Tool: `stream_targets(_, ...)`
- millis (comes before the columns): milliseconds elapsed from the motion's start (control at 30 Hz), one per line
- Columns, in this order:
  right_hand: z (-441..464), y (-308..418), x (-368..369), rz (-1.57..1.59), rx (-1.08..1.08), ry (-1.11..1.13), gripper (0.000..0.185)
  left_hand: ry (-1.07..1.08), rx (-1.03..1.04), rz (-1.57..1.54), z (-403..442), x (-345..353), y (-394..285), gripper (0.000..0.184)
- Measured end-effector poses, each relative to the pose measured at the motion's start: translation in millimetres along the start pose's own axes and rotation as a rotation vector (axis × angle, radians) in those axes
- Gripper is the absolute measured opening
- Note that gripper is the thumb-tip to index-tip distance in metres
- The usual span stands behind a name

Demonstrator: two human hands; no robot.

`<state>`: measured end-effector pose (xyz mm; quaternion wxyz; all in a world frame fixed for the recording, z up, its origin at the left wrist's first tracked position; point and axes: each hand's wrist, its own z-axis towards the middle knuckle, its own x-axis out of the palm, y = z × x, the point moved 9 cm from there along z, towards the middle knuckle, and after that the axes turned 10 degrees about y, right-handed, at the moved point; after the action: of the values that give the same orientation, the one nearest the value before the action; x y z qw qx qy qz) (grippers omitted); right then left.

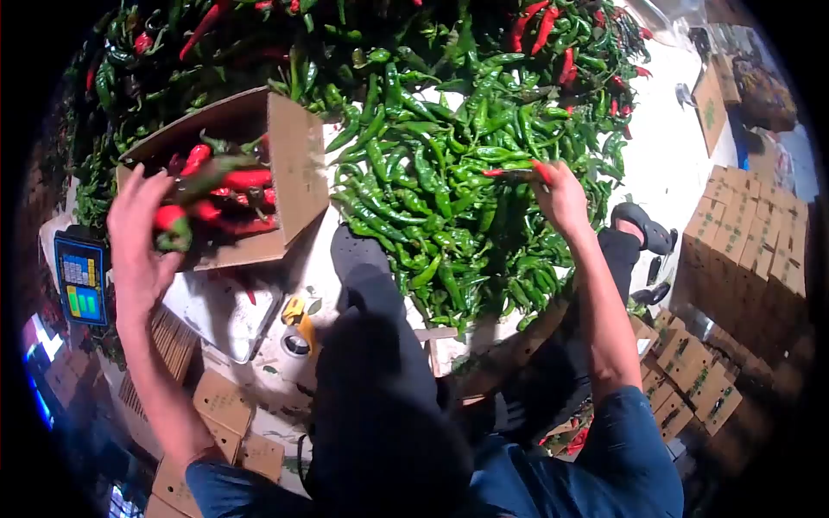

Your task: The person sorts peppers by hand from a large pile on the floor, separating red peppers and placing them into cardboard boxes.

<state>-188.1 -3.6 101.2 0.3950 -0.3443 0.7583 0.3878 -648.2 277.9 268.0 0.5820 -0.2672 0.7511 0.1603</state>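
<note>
My left hand [138, 229] is at the left side of an open cardboard box [298, 164], fingers spread, with nothing plainly gripped. Red peppers [246, 180] lie inside the box, and a blurred dark green one [207, 179] appears above them. Close by my left fingers and thumb is a red pepper with a green end [177, 226]. Over the heap of green peppers [440, 190], my right hand [561, 197] is closed on a thin red chili pepper [516, 173], whose tip points left. My right fingers partly hide it.
A scale display [81, 276] stands at the far left, by a white scale platform [226, 306]. A yellow tape dispenser [300, 324] lies near my leg. Cardboard boxes [747, 224] are stacked at right, with more below. Mixed peppers [561, 65] cover the back.
</note>
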Motion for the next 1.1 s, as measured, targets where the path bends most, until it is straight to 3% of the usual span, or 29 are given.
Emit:
stream_targets(67,24.2,12.3,8.8,-0.135,-0.246,-0.097,0.022,0.2,-0.132,-0.06,-3.0,19.0,-6.7,0.088)
stream_targets(167,51.0,5.4,67.1,-0.43,-0.171,0.242,0.016,-0.178,-0.193,-0.41,-35.6,3.1,0.1,0.084)
stream_targets(233,44.8,15.1,76.6,-0.457,-0.29,0.195,0.012,-0.387,-0.303,-0.41,-75.3,0.7,-4.0,0.061)
stream_targets(300,43.9,8.2,69.5,-0.404,-0.237,0.243,0.012,-0.534,-0.438,-0.611,-135.3,48.9,-7.1,0.028)
stream_targets(333,43.4,7.1,51.2,-0.347,-0.195,0.257,0.016,-0.445,-0.559,-0.634,-159.3,87.8,-7.2,0.014)
stream_targets(367,44.9,-4.5,37.1,-0.306,-0.014,0.362,0.024,-0.361,-0.643,-0.6,-169.0,120.5,-15.5,0.012)
stream_targets(433,60.5,-45.6,16.2,-0.2,0.196,0.421,0.032,-0.089,-0.945,-0.703,-173.7,192.4,-12.1,0.029)
stream_targets(500,95.7,-98.1,-0.3,0.029,0.196,0.319,0.031,-0.075,-1.052,-0.65,-185.6,272.7,14.7,0.049)
stream_targets(533,109.7,-92.0,-27.4,-0.045,0.152,0.152,0.028,-0.038,-1.078,-0.541,-192.9,307.2,30.6,0.057)
stream_targets(567,127.9,-104.9,-35.4,-0.077,0.228,0.183,0.027,-0.003,-1.101,-0.431,-193.3,326.4,41.3,0.065)
stream_targets(633,165.7,-96.8,-44.0,-0.26,0.135,0.078,0.025,-0.064,-1.132,-0.597,-168.0,303.0,27.5,0.061)
stream_targets(700,198.4,-83.6,-28.1,-0.407,0.174,0.162,0.022,-0.03,-1.065,-0.5,-168.6,301.3,23.9,0.056)
stream_targets(800,219.4,-80.3,18.7,-0.517,0.126,0.308,0.022,-0.207,-0.901,-0.4,-175.3,308.4,25.7,0.048)
stream_targets(867,215.4,-84.1,27.6,-0.505,0.151,0.331,0.022,-0.224,-0.975,-0.485,-184.0,313.0,31.9,0.043)
stream_targets(967,180.7,-84.5,-15.7,-0.284,0.2,0.222,0.028,-0.213,-1.151,-0.553,-221.1,307.3,37.2,0.034)
stream_targets(1033,162.5,-138.2,-47.7,0.057,0.12,0.016,0.038,-0.588,-1.323,-0.937,-276.1,309.7,56.6,0.031)
stream_targets(1067,137.1,-137.2,-76.7,0.301,0.309,0.082,0.04,-0.624,-1.297,-1.0,-301.4,304.5,73.8,0.031)
stream_targets(1100,114.1,-122.4,-101.9,0.674,0.314,0.072,0.041,-0.657,-1.273,-1.062,-318.8,291.3,90.4,0.032)
